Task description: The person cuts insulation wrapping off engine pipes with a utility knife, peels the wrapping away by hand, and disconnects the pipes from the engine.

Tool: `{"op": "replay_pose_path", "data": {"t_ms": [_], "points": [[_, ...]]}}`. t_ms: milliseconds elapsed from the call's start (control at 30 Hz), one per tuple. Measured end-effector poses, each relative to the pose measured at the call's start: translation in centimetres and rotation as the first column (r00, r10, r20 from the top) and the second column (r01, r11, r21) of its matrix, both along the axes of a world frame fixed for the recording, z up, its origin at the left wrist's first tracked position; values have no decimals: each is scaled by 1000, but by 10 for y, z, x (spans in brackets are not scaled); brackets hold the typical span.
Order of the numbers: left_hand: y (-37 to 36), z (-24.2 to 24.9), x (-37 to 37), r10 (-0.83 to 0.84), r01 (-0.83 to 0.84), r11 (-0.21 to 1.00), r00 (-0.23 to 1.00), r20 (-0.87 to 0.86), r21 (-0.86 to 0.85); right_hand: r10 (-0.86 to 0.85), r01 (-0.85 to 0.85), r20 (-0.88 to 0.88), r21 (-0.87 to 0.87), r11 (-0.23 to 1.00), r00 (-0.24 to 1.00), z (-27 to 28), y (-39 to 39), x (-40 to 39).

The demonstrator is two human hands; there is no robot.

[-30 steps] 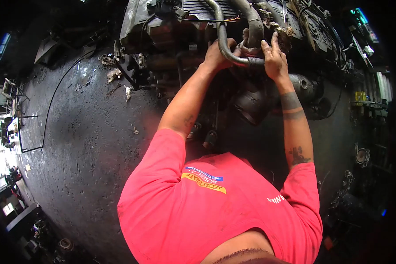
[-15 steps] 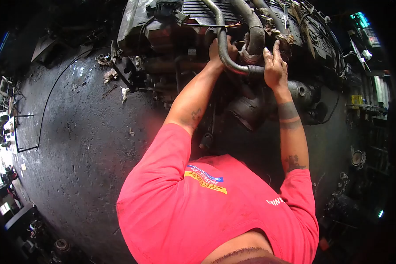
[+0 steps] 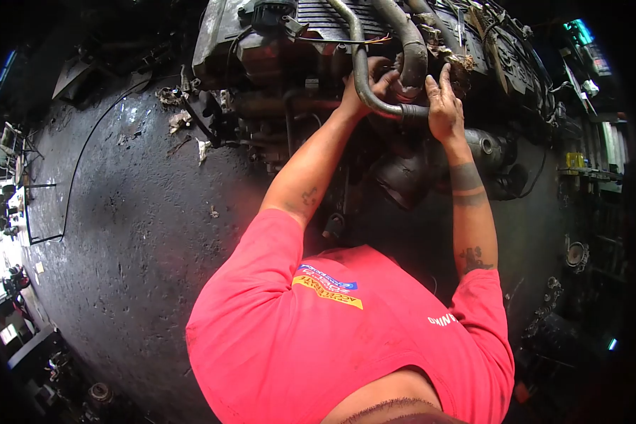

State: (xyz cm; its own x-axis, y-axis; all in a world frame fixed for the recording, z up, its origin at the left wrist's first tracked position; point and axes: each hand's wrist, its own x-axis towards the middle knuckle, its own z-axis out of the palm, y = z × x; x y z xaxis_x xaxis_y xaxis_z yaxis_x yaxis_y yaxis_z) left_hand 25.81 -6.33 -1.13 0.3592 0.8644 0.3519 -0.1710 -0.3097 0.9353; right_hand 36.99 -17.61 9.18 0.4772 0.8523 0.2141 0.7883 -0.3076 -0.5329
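A large dirty engine (image 3: 275, 49) lies at the top of the view, with a curved metal pipe (image 3: 361, 63) and a thicker pipe (image 3: 407, 42) running down its front. My left hand (image 3: 369, 88) reaches behind the curved pipe, its fingers bent around the lower end of the thicker pipe; the pipe hides part of the palm. To the right of the curved pipe's end, my right hand (image 3: 444, 107) is raised with fingers stretched out and apart, near the dirty fittings. Below both hands hangs a dark round metal part (image 3: 403, 177).
Dark, stained floor (image 3: 141, 191) spreads below and left of the engine. A thin black cable (image 3: 85, 152) curves over it. Shelving (image 3: 593, 172) with a yellow item stands at the right edge. Loose parts (image 3: 100, 393) lie at the lower left.
My left hand has shifted slightly right and its fingers now show beside the thicker pipe. My right hand stays nearly in place. The view has moved a little.
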Motion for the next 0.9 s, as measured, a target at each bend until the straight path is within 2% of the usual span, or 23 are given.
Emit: {"op": "replay_pose_path", "data": {"t_ms": [67, 133, 200, 267, 300, 367, 400, 467, 533, 600, 633, 667, 733, 767, 800, 867, 900], "points": [[2, 9, -3, 49, -49, 999, 998, -27, -1, 3, -3, -2, -28, 1000, 1000, 1, 0, 1], [8, 16, -7, 57, -27, 994, 953, -296, 106, 5, -5, -3, -52, 999, 1000, 1, 0, 2], [27, -1, 3, 16, 33, 989, 949, -316, 147, 27, -28, -10, -85, 996, 1000, 1, 1, 4], [37, -1, 6, -79, 185, 973, 834, -546, 141, 32, -35, -23, -119, 992, 999, 1, 1, 6], [36, 0, 6, -79, 184, 972, 836, -543, 142, 37, -42, -37, -151, 988, 999, 1, 2, 8], [34, 0, 5, -208, 209, 977, 888, -409, -42, 52, -56, -33, -119, 991, 998, -4, 3, 15], [34, 3, 6, -210, 211, 976, 888, -409, -44, 66, -69, -34, -91, 993, 997, -5, 3, 14], [33, 7, 9, -303, 313, 950, 922, -240, 2, 59, -63, -43, -114, 991, 997, -5, 1, 13], [30, 4, 12, -272, 276, 961, 931, -245, -18, 60, -67, -52, -135, 989, 997, 0, 3, 11], [19, 2, 13, -110, 120, 992, 971, -214, 33, 44, -49, -49, -103, 993, 998, 1, 1, 8], [15, -8, 19, -105, 98, 992, 990, -89, -73, 69, -72, -37, -64, 995, 997, -1, 0, 10], [10, -11, 20, -105, 99, 993, 990, -89, -70, 69, -71, -36, -61, 996, 997, -1, 1, 12], [-12, 8, 4, -106, 147, 913, 986, 129, -381, 73, -79, -53, -129, 988, 996, -1, 2, 14], [-12, 7, 4, -21, 36, 971, 998, 63, -235, 70, -77, -57, -129, 989, 996, -3, 0, 14], [-14, 6, 4, -21, 35, 971, 998, 63, -235, 63, -70, -57, -145, 987, 996, -3, 0, 14], [-11, 8, 4, -41, 66, 936, 996, 78, -346, 65, -72, -51, -151, 986, 997, -1, 2, 17], [-8, 8, 3, -31, 48, 951, 998, 59, -307, 68, -76, -58, -143, 987, 996, -1, 3, 16]]}}
